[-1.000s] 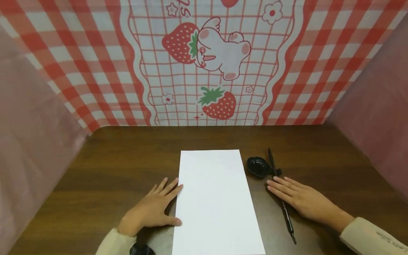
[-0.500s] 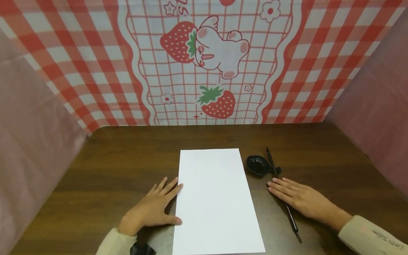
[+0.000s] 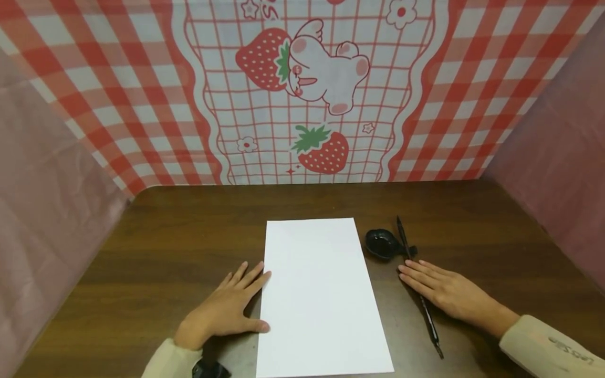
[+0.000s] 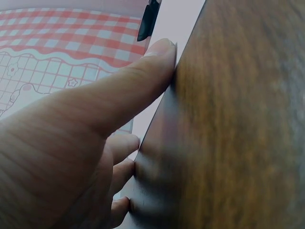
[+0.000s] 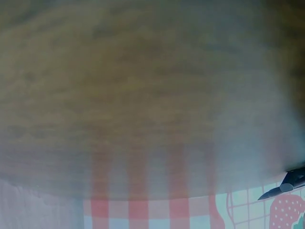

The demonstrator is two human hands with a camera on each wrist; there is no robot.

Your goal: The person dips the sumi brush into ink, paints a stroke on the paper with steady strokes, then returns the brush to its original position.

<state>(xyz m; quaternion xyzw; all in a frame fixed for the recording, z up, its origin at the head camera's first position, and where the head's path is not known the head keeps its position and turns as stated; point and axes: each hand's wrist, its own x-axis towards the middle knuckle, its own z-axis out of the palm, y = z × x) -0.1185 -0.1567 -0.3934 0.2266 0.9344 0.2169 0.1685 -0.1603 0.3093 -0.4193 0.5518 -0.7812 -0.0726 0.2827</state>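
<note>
A blank white sheet of paper (image 3: 321, 299) lies lengthwise on the table. My left hand (image 3: 227, 310) rests spread at its left edge; the thumb and index fingertip overlap the paper, as the thumb (image 4: 143, 71) also does in the left wrist view. My right hand (image 3: 454, 294) lies flat, its straight fingers together over the shaft of a slim black writing brush (image 3: 429, 320). The fingers hide part of the shaft. The brush's dark pointed tip (image 5: 274, 192) points away from me. Beyond the fingertips, the brush crosses the handle of a small black ink dish (image 3: 382, 243).
The brown wooden table (image 3: 156, 262) ends at a red-checked cloth (image 3: 326, 94) with strawberry prints. Pink cloth (image 3: 52, 168) hangs at the left and more pink cloth (image 3: 557, 152) at the right. A black device (image 3: 210, 369) sits at my left wrist.
The brush's near end has swung slightly right and then a little back left, its tip slightly left and then back right. My right hand stays nearly in place; the left hand has not moved.
</note>
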